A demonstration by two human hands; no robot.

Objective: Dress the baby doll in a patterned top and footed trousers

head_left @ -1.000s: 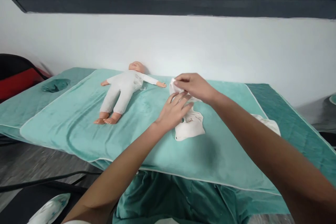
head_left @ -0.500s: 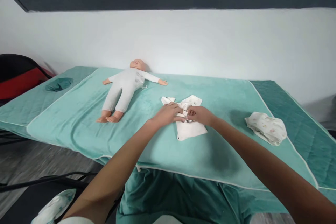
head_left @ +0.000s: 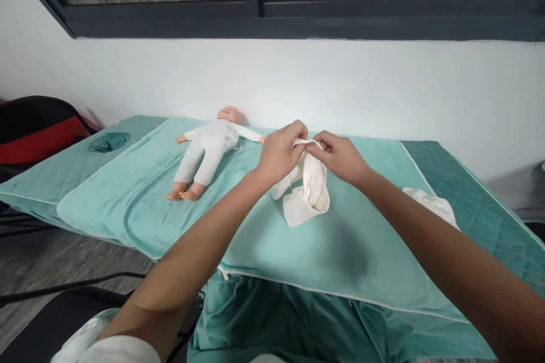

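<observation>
A small white cloth garment (head_left: 307, 195) hangs bunched between my two hands, lifted above the green bed. My left hand (head_left: 283, 150) pinches its upper edge from the left. On the other side, my right hand (head_left: 338, 154) grips the same edge between thumb and fingers, close to the left one. The lower part of the garment droops in loose folds; its exact kind is hard to tell. A baby doll (head_left: 208, 147) in a white suit lies on its back to the left, its hand partly hidden behind my left hand.
A green velvety cover (head_left: 255, 244) lies over the bed, which has a face hole (head_left: 108, 142) at its left end. Another crumpled white cloth (head_left: 432, 204) rests at the right, partly behind my forearm. A black and red chair (head_left: 42, 136) stands at left; a white wall (head_left: 272, 76) runs behind.
Both hands have risen from the bed, lifting the white garment, which lay flat and now hangs down. The view has tilted up slightly. The doll stays in place.
</observation>
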